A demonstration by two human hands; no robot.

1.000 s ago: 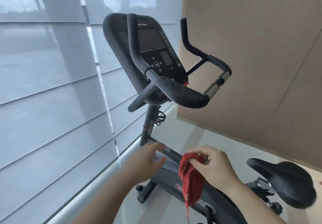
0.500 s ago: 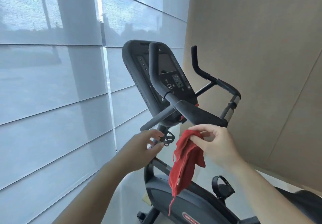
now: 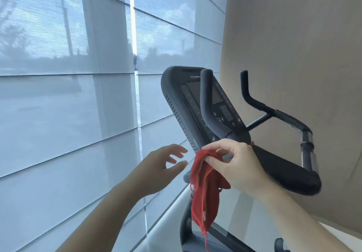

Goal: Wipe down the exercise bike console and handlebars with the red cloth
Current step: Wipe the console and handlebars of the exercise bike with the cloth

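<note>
The black exercise bike console (image 3: 188,102) stands tilted in the middle, its screen and keypad facing me. Black handlebars (image 3: 288,175) curve round it, with one upright horn (image 3: 205,95) crossing the screen and another horn (image 3: 245,89) at the right. My right hand (image 3: 235,165) pinches the red cloth (image 3: 203,197) just below the console's lower edge; the cloth hangs down loosely. My left hand (image 3: 156,171) hovers to the left of the cloth with fingers spread, holding nothing.
Pale window blinds (image 3: 68,95) fill the left side, close behind the console. A beige wall panel (image 3: 293,36) stands at the right. The bike's post and frame (image 3: 186,232) run down below the cloth.
The view has tilted upward and come closer to the console. My right hand has lifted the cloth up to the console's lower edge, and my left hand has risen alongside, fingers spreading.
</note>
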